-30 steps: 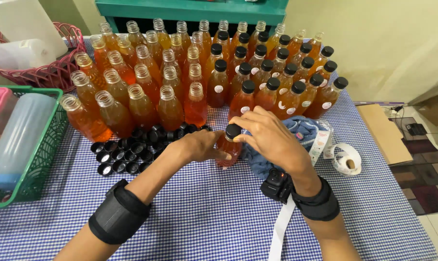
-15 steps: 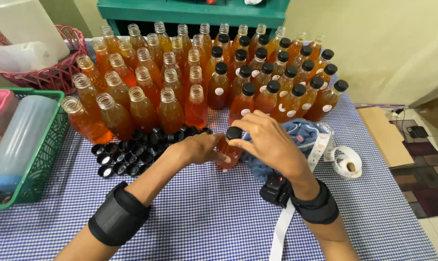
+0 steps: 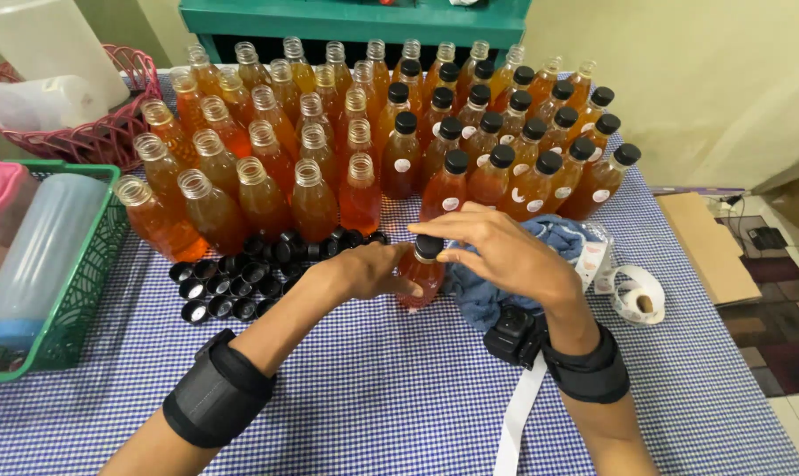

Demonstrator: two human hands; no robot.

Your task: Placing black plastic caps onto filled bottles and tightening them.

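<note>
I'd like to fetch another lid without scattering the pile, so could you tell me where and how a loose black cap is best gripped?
Take a loose black cap from the near-left edge of the pile of caps, coming straight down from above. It probably suits a two-finger pinch across its round rim: these caps lie flat on the checked tablecloth, and the open bottles crowd the far side.

Body of the orange bottle was largely covered by the left hand; its cap was partly screened by fingers of the right hand. Blue cloth was half hidden behind that hand. Green basket was cut off at the left edge. Bottle stickers were too small to be made out.
</note>
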